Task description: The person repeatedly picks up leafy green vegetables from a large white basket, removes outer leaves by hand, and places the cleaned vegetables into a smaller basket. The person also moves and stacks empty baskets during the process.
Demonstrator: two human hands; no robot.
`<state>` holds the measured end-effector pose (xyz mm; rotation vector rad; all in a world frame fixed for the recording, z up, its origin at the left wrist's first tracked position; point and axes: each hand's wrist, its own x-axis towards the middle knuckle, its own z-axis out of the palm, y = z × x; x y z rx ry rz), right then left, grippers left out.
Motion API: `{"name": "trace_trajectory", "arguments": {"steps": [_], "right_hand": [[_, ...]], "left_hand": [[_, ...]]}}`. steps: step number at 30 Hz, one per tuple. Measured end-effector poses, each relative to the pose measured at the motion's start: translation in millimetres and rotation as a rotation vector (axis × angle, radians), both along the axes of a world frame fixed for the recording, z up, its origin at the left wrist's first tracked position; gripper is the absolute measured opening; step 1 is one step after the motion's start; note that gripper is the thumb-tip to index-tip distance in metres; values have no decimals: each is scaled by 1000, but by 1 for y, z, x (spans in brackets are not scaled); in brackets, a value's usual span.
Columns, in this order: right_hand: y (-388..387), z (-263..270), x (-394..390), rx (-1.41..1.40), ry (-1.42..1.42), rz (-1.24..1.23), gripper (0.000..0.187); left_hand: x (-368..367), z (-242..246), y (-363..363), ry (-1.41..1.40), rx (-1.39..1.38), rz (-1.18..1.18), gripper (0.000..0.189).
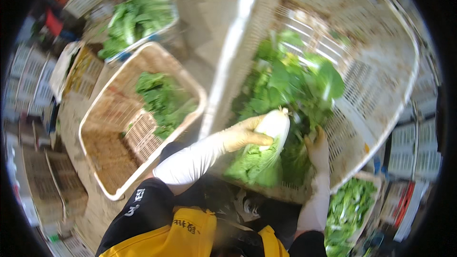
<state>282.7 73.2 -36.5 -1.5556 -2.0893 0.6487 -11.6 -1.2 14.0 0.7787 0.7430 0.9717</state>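
Observation:
My left hand, in a pale yellow glove with a white sleeve, grips a napa cabbage. The cabbage's white root end points up and away from me, and its green leaves hang toward my body. Beneath it, loose leafy greens are heaped in a large white plastic crate with slotted walls. My right hand, gloved too, is at the right side of the heap with its fingertips against the greens. Blur and leaves hide whether those fingers close on anything.
Left of the large crate stands a smaller soiled crate with some green leaves. Behind it, a container holds piled leafy vegetables. Another crate of greens is at lower right. Stacked crates line the left side.

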Motion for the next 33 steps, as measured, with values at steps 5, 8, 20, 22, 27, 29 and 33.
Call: {"name": "trace_trajectory", "arguments": {"steps": [5, 8, 20, 22, 27, 29, 33], "right_hand": [[-10, -27, 20, -302, -257, 83, 54], [-19, -26, 9, -470, -258, 102, 53], [-99, -8, -10, 53, -264, -17, 48], [-120, -7, 20, 437, -241, -211, 47], [-146, -11, 51, 213, 564, -959, 50], [-141, -14, 51, 394, -122, -860, 55], [-105, -2, 74, 596, 57, -782, 65]], "left_hand": [[-167, 42, -63, -225, 110, 387, 66], [-269, 41, -71, 529, -96, 496, 65], [-385, -308, -14, 1708, -154, 431, 73], [-391, -305, -30, 1582, -159, 519, 63], [-315, -165, -47, 702, 47, 1084, 57], [-248, -101, -54, 482, 326, 792, 55], [-118, -31, -74, 692, 161, 381, 68]]}}
